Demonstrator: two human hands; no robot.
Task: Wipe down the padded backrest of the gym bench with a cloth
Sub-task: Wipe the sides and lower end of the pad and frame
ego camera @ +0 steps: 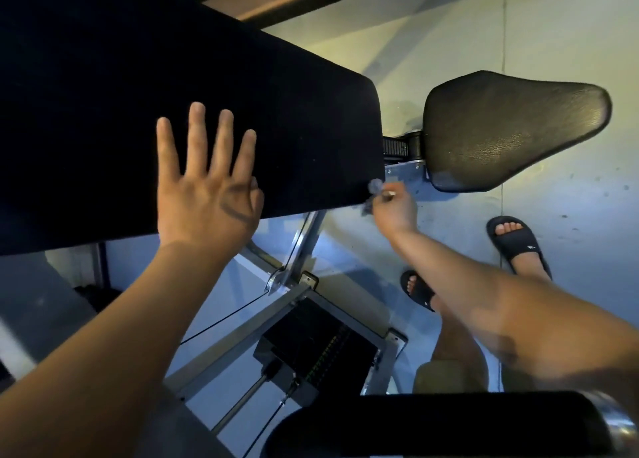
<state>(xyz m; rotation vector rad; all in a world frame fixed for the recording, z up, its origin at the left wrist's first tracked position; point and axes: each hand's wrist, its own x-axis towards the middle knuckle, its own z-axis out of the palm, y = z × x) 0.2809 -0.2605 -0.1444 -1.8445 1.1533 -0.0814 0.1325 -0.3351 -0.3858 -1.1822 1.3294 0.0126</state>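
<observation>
While the left hand [207, 195] lies flat, fingers spread, on the backrest [173, 77], the right hand [396, 210] pinches the cloth [375, 185].

Black textured seat pad [511, 129] far right. Weight stack [311, 347] near centre, inside grey metal frame [238, 335]; thin cable [224, 318] runs left. Two black slides [518, 246] on pale floor [570, 25]. Dark pad [432, 426] at near edge.

black backrest [138, 87], grey cloth [375, 186], black seat pad [511, 129], black sandals [518, 246]
</observation>
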